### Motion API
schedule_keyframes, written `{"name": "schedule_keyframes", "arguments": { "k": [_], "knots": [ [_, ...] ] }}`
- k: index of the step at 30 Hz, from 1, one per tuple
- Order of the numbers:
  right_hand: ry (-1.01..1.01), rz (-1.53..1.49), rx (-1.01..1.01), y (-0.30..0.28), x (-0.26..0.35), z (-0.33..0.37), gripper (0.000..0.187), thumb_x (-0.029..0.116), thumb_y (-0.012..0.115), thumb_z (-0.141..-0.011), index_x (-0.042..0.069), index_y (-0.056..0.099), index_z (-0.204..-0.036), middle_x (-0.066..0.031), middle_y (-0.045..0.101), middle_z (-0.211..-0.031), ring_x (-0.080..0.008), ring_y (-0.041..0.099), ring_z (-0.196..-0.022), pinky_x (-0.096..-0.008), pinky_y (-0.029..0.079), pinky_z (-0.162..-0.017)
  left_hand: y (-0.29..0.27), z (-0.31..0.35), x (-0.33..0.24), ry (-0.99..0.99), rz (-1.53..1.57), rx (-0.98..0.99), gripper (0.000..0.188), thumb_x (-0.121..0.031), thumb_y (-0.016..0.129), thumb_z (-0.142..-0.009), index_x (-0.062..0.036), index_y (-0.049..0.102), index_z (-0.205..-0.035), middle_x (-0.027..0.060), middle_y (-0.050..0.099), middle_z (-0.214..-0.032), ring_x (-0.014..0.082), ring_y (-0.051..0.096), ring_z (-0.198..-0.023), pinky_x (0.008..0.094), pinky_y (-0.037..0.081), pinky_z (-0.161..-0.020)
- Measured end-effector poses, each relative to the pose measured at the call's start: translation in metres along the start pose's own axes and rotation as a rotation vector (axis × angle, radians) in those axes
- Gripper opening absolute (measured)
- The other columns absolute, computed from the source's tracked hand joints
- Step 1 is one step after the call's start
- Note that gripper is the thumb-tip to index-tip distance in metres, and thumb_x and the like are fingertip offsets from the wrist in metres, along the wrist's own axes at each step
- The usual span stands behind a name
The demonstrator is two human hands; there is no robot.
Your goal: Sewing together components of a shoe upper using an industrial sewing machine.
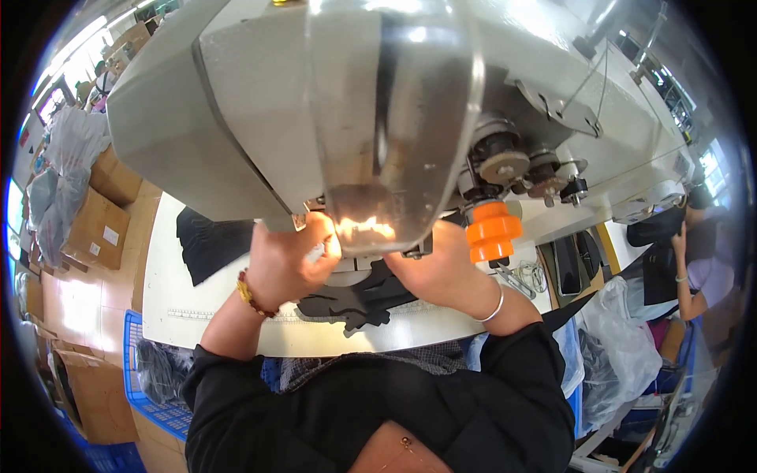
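Both of my hands are at the head of a large off-white sewing machine, behind a transparent plastic guard. My left hand is raised at the guard's left edge with its fingers curled in; a small whitish bit shows among them, too little to name. My right hand reaches under the guard's right side, its fingertips hidden. Between my wrists, dark cut fabric pieces lie on the white sewing table. A pleated black fabric piece lies left of my left hand.
An orange knob sticks out beside my right hand. Scissors lie to its right. A blue crate stands at lower left, near cardboard boxes. At right are plastic bags and another person's arm.
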State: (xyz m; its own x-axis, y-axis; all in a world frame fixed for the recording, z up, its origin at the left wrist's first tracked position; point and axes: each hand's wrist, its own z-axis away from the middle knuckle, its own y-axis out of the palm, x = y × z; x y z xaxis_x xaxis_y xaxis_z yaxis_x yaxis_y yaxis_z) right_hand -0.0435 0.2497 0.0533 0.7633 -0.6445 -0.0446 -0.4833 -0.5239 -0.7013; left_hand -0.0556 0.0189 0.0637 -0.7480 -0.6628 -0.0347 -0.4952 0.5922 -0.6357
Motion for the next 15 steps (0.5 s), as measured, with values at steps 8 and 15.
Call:
{"name": "schedule_keyframes", "arguments": {
  "k": [8, 15],
  "knots": [
    [0.297, 0.073, 0.152, -0.073, -0.023, 0.011, 0.012, 0.015, 0.068, -0.076, 0.009, 0.058, -0.075, -0.0031, 0.056, -0.07, -0.0255, 0.059, -0.061, -0.0365, 0.043, -0.048, 0.054, 0.009, 0.087, -0.382, 1.075, 0.109, 0.034, -0.011, 0.063, -0.087, -0.0005, 0.057, -0.119, 0.0109, 0.059, -0.119, 0.0198, 0.055, -0.11, 0.0344, 0.043, -0.096],
    [0.567, 0.199, 0.598, -0.021, -0.016, 0.104, 0.028, 0.016, 0.074, -0.07, 0.007, 0.056, -0.089, -0.0057, 0.053, -0.091, -0.0232, 0.058, -0.088, -0.0382, 0.049, -0.066, 0.079, 0.037, 0.188, -0.431, 1.715, -0.055, 0.044, -0.032, 0.056, -0.094, -0.0057, 0.047, -0.128, 0.0073, 0.054, -0.124, 0.0173, 0.052, -0.114, 0.032, 0.041, -0.1]
  ]
}}
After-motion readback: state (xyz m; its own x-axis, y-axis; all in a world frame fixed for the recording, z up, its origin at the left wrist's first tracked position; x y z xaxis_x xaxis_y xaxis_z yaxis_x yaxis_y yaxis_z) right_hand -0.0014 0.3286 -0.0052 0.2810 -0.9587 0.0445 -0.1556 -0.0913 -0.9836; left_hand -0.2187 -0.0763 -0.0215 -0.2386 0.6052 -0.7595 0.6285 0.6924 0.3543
